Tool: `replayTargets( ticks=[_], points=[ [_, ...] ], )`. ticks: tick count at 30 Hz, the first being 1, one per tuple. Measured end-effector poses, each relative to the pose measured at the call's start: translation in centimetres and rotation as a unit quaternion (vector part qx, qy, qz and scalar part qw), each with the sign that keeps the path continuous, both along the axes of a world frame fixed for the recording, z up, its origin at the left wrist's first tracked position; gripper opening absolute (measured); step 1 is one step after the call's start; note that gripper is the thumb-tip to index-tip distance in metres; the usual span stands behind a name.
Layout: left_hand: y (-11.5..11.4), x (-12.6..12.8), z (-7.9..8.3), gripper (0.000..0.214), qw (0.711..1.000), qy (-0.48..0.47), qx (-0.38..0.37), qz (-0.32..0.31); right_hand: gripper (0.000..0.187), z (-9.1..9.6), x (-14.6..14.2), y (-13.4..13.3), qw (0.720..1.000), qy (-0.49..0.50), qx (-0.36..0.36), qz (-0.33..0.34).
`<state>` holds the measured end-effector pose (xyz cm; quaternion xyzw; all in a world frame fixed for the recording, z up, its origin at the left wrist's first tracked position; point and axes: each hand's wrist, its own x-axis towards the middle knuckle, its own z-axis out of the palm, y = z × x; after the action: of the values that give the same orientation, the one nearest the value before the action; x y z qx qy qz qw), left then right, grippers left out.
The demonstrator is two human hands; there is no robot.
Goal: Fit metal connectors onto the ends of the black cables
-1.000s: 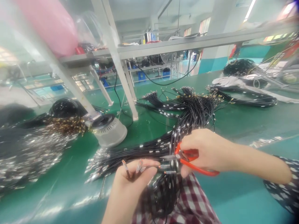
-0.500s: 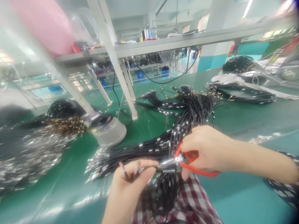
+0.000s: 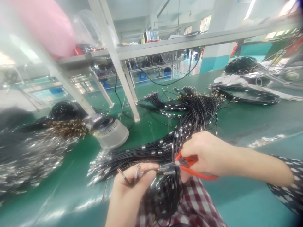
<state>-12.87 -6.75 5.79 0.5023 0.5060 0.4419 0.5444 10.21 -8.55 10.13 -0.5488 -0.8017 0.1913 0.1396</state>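
Note:
My left hand (image 3: pixel 133 186) is closed around several thin black cables, whose stripped ends (image 3: pixel 123 175) show coloured wires between the fingers. My right hand (image 3: pixel 205 156) grips red-handled cutting pliers (image 3: pixel 189 168). The pliers' metal jaws point left and meet a cable end just beyond my left thumb and forefinger. A second cable end lies just below the jaws. Whether the blades bite into the cable cannot be made out. Behind both hands, a thick bundle of black cables (image 3: pixel 153 153) with white labels crosses the bench; part of it hangs down over a checked cloth (image 3: pixel 199 201).
A grey round-based device (image 3: pixel 112 135) stands left of the bundle, by a white frame leg (image 3: pixel 125 85). Further left lies a large pile of cables (image 3: pixel 30 157) with silvery ends. A white glove (image 3: pixel 229 80) and coiled cables (image 3: pixel 258 96) lie at the back right of the green bench.
My right hand and the pliers have shifted slightly left, with the jaws nearer my left fingertips. The handles look closer together. My left hand has barely moved.

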Motion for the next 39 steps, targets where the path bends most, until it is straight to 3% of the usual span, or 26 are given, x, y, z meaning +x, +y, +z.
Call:
replayTargets(
  ticks=[3, 5, 9, 12, 17, 24, 30, 35, 39],
  points=[
    [0.1, -0.1, -0.1, 0.027, 1.000, -0.005, -0.008, -0.002, 0.047, -0.1, 0.2, 0.5, 0.977, 0.145, -0.140, -0.064],
    [0.2, -0.3, -0.2, 0.029, 1.000, -0.012, -0.009, -0.003, 0.049, -0.2, 0.5, 0.8, 0.958, 0.188, -0.191, -0.101],
    [0.4, -0.3, -0.4, 0.033, 0.999, -0.037, -0.021, -0.006, 0.041, -0.7, 0.8, 1.2, 0.956, 0.196, -0.183, -0.115],
    [0.5, -0.2, -0.5, 0.032, 0.998, -0.055, -0.032, 0.007, 0.041, -0.7, 0.1, 1.3, 0.934, 0.296, -0.173, -0.096],
    [0.6, -0.2, -0.5, 0.032, 0.993, -0.105, -0.048, 0.020, 0.034, 0.1, -2.3, 1.8, 0.909, 0.366, -0.170, -0.105],
    [0.9, -0.6, -0.7, 0.034, 0.989, -0.142, -0.034, 0.023, 0.034, -0.2, -6.5, 4.1, 0.873, 0.454, -0.169, -0.057],
    [1.6, -2.5, -2.1, 0.043, 0.970, -0.228, -0.019, 0.084, 0.050, -1.5, -7.8, 10.2, 0.942, 0.314, -0.079, -0.086],
    [1.1, -5.4, -5.1, 0.049, 0.945, -0.277, -0.083, 0.155, 0.028, -4.7, -6.2, 17.1, 0.976, 0.112, -0.098, -0.161],
    [-0.2, -6.9, -6.0, 0.037, 0.932, -0.309, -0.124, 0.147, 0.019, -6.7, -6.3, 19.5, 0.977, 0.015, -0.099, -0.186]
  ],
)
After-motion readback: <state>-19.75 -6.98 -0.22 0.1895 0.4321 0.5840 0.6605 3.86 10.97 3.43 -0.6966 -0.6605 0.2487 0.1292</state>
